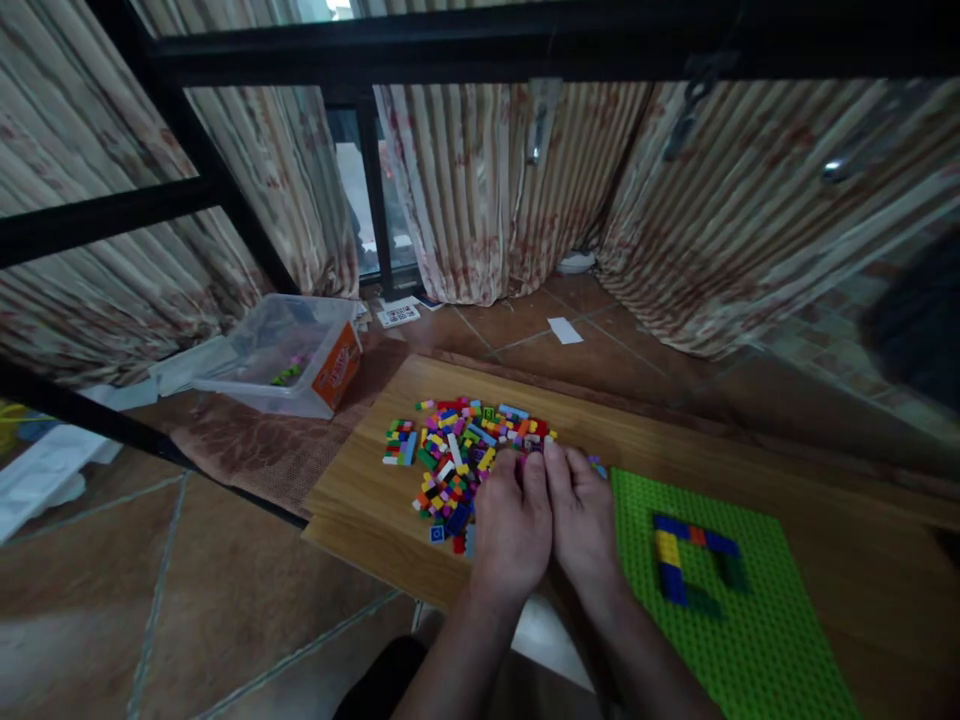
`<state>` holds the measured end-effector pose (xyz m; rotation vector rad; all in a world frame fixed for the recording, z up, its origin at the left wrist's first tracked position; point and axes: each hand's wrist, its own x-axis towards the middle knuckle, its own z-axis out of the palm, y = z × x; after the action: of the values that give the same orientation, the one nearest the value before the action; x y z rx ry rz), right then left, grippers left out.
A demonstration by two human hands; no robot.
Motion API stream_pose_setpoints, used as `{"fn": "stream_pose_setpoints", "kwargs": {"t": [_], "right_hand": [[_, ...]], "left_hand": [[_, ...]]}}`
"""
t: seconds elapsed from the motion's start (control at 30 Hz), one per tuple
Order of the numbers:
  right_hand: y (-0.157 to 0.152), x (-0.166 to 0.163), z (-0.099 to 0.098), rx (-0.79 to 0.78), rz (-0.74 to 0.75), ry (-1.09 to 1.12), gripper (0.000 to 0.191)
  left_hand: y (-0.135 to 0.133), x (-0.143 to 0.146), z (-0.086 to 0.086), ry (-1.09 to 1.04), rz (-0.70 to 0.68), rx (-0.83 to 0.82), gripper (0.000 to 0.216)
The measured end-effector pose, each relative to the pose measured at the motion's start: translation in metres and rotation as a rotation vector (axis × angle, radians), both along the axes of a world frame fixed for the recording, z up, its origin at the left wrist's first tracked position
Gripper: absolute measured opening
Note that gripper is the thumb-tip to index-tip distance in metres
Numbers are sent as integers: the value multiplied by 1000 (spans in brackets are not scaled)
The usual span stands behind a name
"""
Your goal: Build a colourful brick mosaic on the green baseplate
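Observation:
My left hand (513, 528) and my right hand (586, 515) are pressed together side by side at the right edge of a heap of toy building bricks (454, 460). Both are closed, with thumbs together and fingers curled forward. Whatever sits between the fingertips is hidden behind the hands. To the right of my right hand lies a green baseplate (757, 640). On it stands an open outline of blue, yellow, orange and dark green bricks (670, 560).
The bricks and baseplate lie on a wooden table (360, 500). Beyond its left end, a clear plastic box (277, 350) with an orange label holds a few green and pink pieces. Striped curtains (465, 190) hang behind dark metal bars (480, 45). White paper (564, 330) lies on the tiled floor.

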<state>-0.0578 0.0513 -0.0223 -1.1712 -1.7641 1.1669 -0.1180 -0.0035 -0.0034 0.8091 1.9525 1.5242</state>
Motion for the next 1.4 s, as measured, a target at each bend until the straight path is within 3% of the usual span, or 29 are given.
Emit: {"fn": "stream_pose_setpoints", "kwargs": {"t": [0.2,0.4,0.63,0.93,1.27,1.4], "right_hand": [[-3,5,3,76,5,-39,45],[-4,8,8,112,122,-115,44],[-7,11,12,120,62,-206,48],[-5,5,2,42,77,-27,49],[-6,0,0,-68,99,148,46],[4,1,-2,29,116,-1,47]], "left_hand": [[0,-2,1,43,-18,-24,34],[-3,-2,1,118,-4,-40,37],[-2,4,-2,164,55,-134,35],[2,1,-6,233,60,-143,33],[0,-2,-10,171,89,36,34],[4,-6,-14,19,127,118,40]]}}
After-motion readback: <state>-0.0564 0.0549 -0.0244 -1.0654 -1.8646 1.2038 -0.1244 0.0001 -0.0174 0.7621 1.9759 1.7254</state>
